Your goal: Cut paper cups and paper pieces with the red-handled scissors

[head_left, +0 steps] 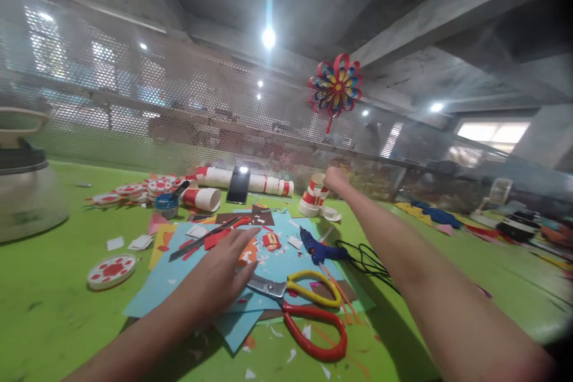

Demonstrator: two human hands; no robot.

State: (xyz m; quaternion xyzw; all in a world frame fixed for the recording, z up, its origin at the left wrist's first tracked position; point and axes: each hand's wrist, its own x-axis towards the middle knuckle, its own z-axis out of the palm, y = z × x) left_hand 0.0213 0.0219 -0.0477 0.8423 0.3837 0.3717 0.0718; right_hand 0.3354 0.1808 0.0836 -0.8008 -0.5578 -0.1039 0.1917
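Observation:
My left hand (230, 262) hovers low over light blue paper (179, 277), fingers stretched and thumb apart, with nothing in it. Beside its thumb lie large scissors with one yellow and one red handle (316, 331), blades partly under the hand. My right hand (335, 181) reaches far forward to a red-and-white paper tube (313, 196) standing on the table. Its fingers point away from me and are hidden, so whether they grip the tube is unclear. A blue glue gun (320, 250) rests on the paper. Near its nozzle sits a small red-and-yellow paper piece (271, 242).
The green table (58, 316) bears a red-spotted white disc (111, 271), several similar discs behind, a blue jar (166, 206), a long red-and-white tube (224, 179) and a phone (239, 185). A black cord (369, 262) runs right. A large jug (27, 197) stands left.

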